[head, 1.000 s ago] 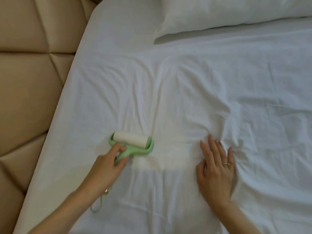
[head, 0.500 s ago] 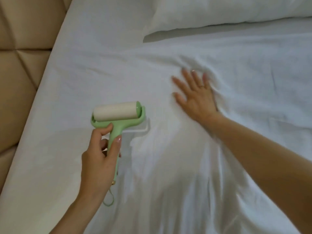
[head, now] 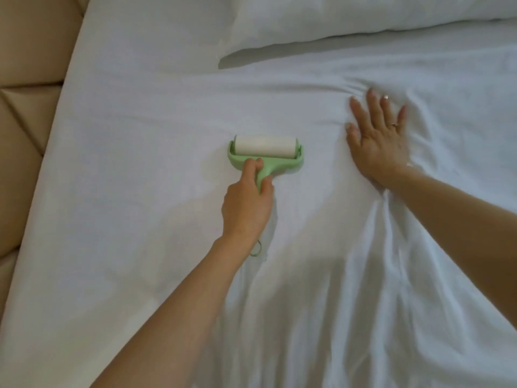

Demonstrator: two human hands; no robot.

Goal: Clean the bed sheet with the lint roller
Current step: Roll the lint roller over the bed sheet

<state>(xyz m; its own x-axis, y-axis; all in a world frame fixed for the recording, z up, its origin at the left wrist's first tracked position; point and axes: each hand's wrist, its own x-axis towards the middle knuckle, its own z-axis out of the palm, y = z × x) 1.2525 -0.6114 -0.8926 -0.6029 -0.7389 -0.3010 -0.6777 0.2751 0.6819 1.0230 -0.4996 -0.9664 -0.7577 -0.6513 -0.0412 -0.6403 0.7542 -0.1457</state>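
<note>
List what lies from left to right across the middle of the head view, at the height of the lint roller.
Tan padded headboard → bare white bed sheet → green lint roller, held by the left hand → more sheet → right hand pressed flat → wrinkled sheet at the right edge.

One lint roller (head: 265, 154), one bed sheet (head: 140, 219), one pillow (head: 335, 18), two hands: left (head: 247, 208), right (head: 376, 144); one ring (head: 393, 124).
</note>
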